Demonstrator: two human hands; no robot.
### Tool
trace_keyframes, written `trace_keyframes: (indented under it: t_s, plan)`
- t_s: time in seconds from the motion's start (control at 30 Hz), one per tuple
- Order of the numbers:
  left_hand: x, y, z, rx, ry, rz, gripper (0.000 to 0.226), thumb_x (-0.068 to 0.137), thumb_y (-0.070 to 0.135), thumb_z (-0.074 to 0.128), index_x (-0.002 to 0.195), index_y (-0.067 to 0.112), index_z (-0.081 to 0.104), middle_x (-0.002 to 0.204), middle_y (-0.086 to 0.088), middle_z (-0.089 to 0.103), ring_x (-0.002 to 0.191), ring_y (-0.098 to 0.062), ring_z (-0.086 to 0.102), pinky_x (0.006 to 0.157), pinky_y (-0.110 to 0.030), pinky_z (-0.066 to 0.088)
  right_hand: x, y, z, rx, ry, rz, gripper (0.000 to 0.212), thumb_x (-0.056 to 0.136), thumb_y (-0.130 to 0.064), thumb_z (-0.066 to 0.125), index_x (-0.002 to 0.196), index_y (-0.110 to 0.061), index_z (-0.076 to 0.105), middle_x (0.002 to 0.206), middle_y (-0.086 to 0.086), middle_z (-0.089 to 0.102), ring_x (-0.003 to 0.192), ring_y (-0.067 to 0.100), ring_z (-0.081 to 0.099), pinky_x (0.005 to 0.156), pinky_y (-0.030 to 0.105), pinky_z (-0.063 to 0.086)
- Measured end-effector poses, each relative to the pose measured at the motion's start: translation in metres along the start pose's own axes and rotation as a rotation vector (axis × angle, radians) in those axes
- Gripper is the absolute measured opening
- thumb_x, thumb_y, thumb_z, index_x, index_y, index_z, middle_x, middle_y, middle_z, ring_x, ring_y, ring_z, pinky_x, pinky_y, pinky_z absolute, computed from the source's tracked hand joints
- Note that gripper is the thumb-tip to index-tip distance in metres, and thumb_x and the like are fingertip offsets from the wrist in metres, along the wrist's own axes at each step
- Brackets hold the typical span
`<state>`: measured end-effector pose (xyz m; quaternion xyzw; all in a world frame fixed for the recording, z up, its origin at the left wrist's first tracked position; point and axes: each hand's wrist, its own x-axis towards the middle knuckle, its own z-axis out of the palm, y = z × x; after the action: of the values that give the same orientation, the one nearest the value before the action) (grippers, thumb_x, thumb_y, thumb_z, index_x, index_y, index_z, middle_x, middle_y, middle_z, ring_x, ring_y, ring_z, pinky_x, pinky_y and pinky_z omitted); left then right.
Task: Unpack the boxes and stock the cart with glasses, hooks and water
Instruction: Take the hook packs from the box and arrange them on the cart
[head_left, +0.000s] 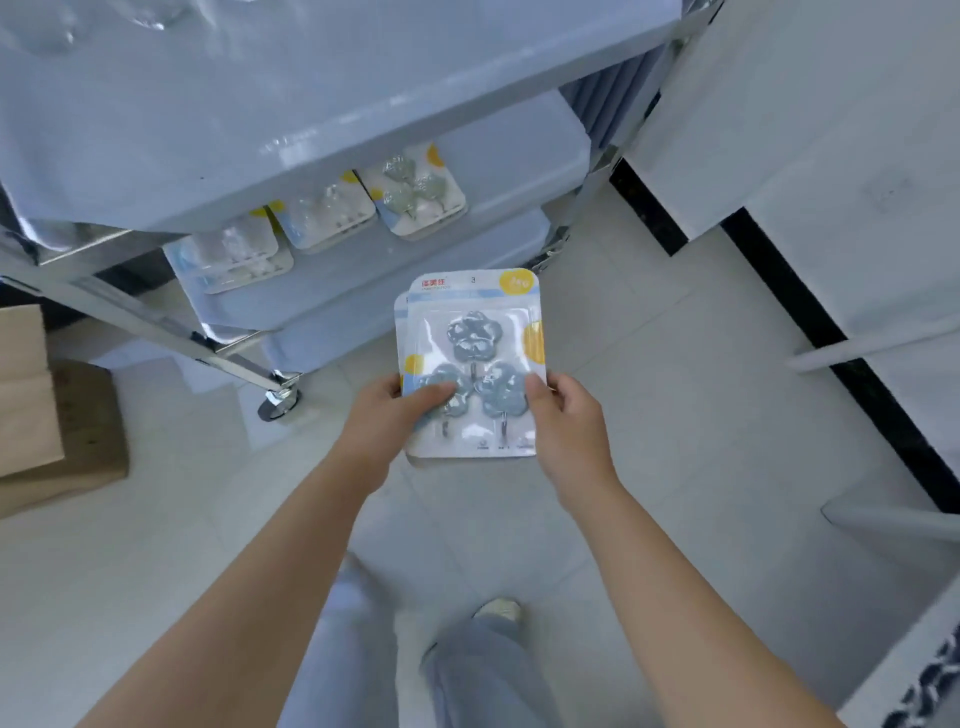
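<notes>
Two blister packs of flower-shaped hooks (470, 364), stacked slightly askew, are held in the air above the tiled floor (675, 415), just off the front edge of the cart's middle shelf (493, 171). The left hand (387, 415) pinches the stack's lower left edge, thumb on top; the right hand (563, 415) pinches the lower right edge likewise. Three more hook packs (415, 195) already lie in a row along that shelf's front edge, under the top shelf (311, 104). Bare shelf shows only to the right of the row, toward the right corner. The likely risks: the slick packs could slide apart and drop to the floor, or a careless slide-in could catch the top shelf's edge or nudge the resting packs. A cardboard box (57, 431) sits on the floor at left, beside the cart's caster (278, 402).
</notes>
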<state>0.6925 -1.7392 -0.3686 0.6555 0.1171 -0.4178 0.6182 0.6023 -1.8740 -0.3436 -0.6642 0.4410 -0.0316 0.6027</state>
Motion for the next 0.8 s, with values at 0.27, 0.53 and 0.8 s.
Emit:
trace_keyframes:
  t_s: [0.27,0.53,0.8]
  plan:
    - [0.085,0.032,0.053,-0.085,0.23,0.064,0.012,0.084,0.014,0.067,0.095,0.011,0.063,0.084,-0.002,0.068,0.064,-0.009,0.065,0.052,-0.015,0.048,0.124,-0.031,-0.032,-0.007,-0.4,0.049,0.029,0.097,-0.007,0.045,0.096,-0.031,0.062,0.095,-0.011,0.07,0.088,0.009,0.065,0.083,0.028,0.052]
    - [0.199,0.051,0.101,-0.029,0.382,0.219,0.019,0.085,0.015,0.066,0.098,0.028,0.06,0.104,0.002,0.067,0.097,-0.017,0.064,0.086,-0.031,0.051,0.264,-0.025,-0.031,-0.117,-0.278,-0.093,0.008,0.095,-0.019,0.052,0.097,-0.021,0.059,0.088,-0.005,0.067,0.075,0.006,0.06,0.067,0.018,0.046]
    - [0.28,0.056,0.128,-0.048,0.527,0.454,0.049,0.071,0.029,0.068,0.117,0.028,0.05,0.108,0.001,0.065,0.087,-0.012,0.064,0.073,-0.029,0.051,0.381,-0.014,-0.021,-0.102,-0.271,-0.381,0.015,0.094,-0.025,0.054,0.082,-0.027,0.063,0.078,-0.009,0.066,0.073,0.008,0.059,0.07,0.022,0.048]
